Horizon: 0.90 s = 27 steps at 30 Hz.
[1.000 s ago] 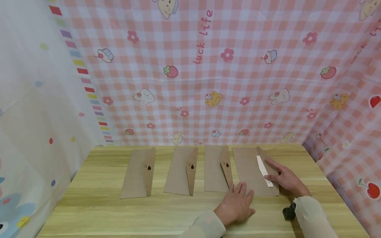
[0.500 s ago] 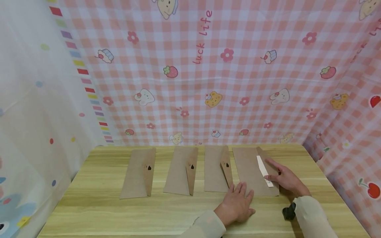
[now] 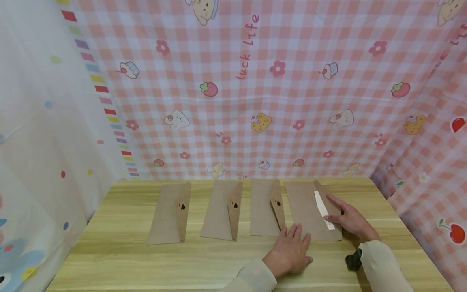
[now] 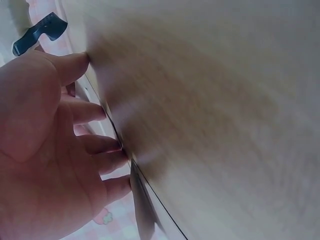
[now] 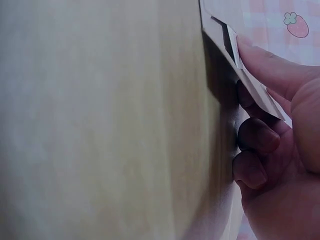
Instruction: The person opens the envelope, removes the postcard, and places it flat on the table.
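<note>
In the head view, the rightmost brown paper envelope [image 3: 303,207] lies on the table with its flap spread out to the right. A white strip [image 3: 321,207] runs along that flap. My right hand [image 3: 352,221] pinches the flap's edge, thumb on top beside the strip; the right wrist view shows curled fingers [image 5: 257,135] beneath the lifted flap [image 5: 257,92]. My left hand [image 3: 290,249] rests with spread, fairly straight fingers at the near edges of this envelope and the third envelope [image 3: 262,211]. In the left wrist view its fingertips [image 4: 117,145] touch down on the table.
Two more brown envelopes, one at the far left [image 3: 166,213] and one beside it [image 3: 219,209], lie in the same row, flaps on the right with dark marks. The wooden table [image 3: 153,263] meets a pink checked cloth [image 3: 233,101] at its back edge.
</note>
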Available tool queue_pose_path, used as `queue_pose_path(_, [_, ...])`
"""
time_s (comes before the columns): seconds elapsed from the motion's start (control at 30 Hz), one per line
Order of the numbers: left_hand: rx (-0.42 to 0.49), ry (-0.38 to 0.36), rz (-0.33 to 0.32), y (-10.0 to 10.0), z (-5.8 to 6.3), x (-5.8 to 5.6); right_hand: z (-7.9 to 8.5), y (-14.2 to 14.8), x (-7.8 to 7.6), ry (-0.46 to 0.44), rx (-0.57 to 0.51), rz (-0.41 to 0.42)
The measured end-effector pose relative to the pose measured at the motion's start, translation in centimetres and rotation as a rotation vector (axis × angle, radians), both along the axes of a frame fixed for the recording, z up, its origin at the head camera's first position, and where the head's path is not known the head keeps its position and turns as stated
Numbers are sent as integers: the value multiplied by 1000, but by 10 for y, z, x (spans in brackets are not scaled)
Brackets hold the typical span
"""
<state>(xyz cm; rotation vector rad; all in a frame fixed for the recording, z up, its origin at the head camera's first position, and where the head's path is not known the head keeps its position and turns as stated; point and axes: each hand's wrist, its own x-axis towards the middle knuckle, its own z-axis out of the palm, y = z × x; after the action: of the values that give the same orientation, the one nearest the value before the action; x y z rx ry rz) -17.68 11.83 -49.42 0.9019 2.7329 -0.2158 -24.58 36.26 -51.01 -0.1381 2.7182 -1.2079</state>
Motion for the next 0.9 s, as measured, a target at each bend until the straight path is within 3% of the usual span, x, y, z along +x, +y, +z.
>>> queue_pose_path(0.3, [23,-30,7,0,-1,0,-3,1,1,5,-14,-13])
queue_pose_path(0.9, [30,-19,11,1,-4,-1,-1,-1,0,-1,-27,-26])
